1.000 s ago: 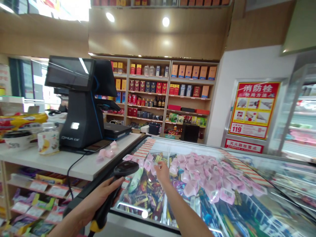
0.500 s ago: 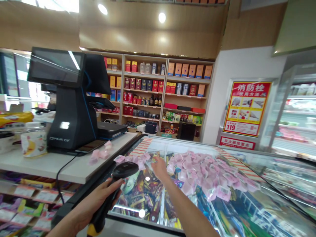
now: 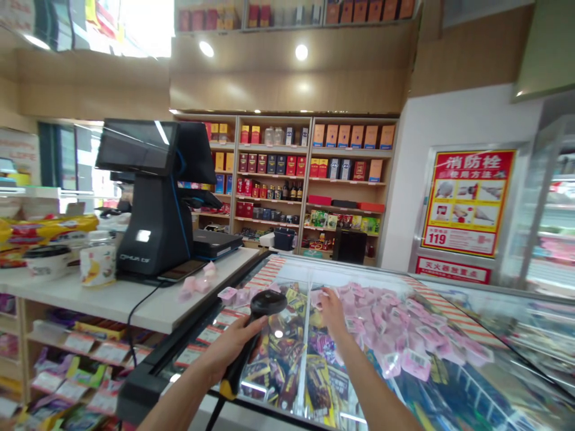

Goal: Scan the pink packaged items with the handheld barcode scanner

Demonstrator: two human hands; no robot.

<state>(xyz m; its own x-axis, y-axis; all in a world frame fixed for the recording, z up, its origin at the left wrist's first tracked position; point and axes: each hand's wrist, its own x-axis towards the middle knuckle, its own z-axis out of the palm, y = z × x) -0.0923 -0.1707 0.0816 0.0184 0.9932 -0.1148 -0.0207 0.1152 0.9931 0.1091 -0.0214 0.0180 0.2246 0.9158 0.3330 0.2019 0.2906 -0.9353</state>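
My left hand [image 3: 231,347] is wrapped round the handle of a black barcode scanner [image 3: 268,303] with a yellow-tipped base. Its head stands over the glass top of the chest freezer [image 3: 309,266]. Out in front, my right hand [image 3: 331,312] has its fingers closed on a small pink plastic cup [image 3: 316,298] at the left edge of a big spread of similar labelled pink cups [image 3: 386,317]. A smaller group of pink cups [image 3: 230,294] lies left of the scanner head. Wrapped ice creams [image 3: 274,359] show through the glass.
On the white counter [image 3: 153,305] at left stand a black cash register screen [image 3: 139,146], a fruit-patterned cup [image 3: 97,265] and a few pink pieces [image 3: 197,284]. A cable [image 3: 130,323] hangs over its edge. Shelves of boxed goods [image 3: 274,164] line the back wall.
My right hand has moved right, from near the small left group to the large spread of pink cups. The scanner in my left hand has shifted right too, and the view has tilted up.
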